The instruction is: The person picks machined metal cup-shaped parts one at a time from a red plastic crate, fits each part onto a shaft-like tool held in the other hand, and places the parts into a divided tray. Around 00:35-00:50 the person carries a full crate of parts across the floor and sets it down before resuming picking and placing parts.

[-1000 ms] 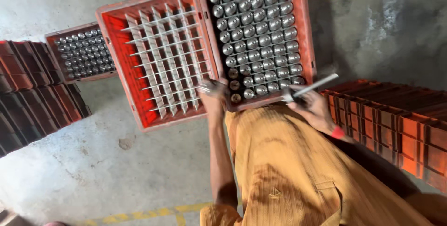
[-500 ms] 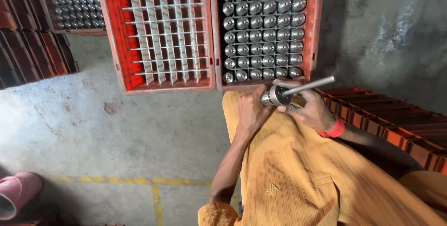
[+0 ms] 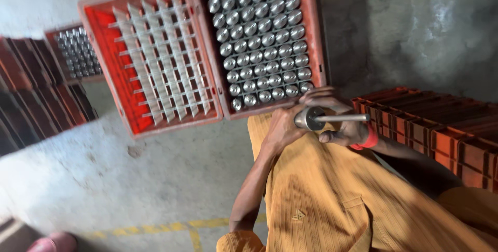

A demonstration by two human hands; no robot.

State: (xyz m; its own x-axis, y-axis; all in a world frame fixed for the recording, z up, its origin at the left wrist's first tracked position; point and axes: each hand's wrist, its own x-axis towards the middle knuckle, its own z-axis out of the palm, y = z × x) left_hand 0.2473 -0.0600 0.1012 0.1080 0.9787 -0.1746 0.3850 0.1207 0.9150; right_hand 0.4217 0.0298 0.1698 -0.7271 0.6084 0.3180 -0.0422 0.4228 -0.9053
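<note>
Nearest: orange ribbed garment (image 3: 332,200) filling the lower right of the view, with both forearms rising from it.

Left hand (image 3: 284,127): closed around the metal cylinder (image 3: 307,118), gripping its body from the left side. Cylinder held above the lap, just short of the near rim of the filled crate, round end face turned toward the camera.

Right hand (image 3: 340,119): wrapped around the thin metal rod (image 3: 342,118), which lies roughly level and meets the cylinder's end face at the centre. Red band (image 3: 369,139) at the right wrist.

Beyond the hands: filled red crate (image 3: 315,29), packed with rows of upright metal cylinders, one corner cell at the near left appearing vacant. Touching its left wall: open red crate (image 3: 106,75) with a grey divider grid, cells bare.

Right of the hands: stacked red crates (image 3: 441,127), close beside the right forearm, tight clearance there.

Left: open concrete floor (image 3: 129,179), yellow painted line (image 3: 155,227) across its near edge.

Far left: a third crate of cylinders (image 3: 78,52), well apart, beside a dark blurred stack.
</note>
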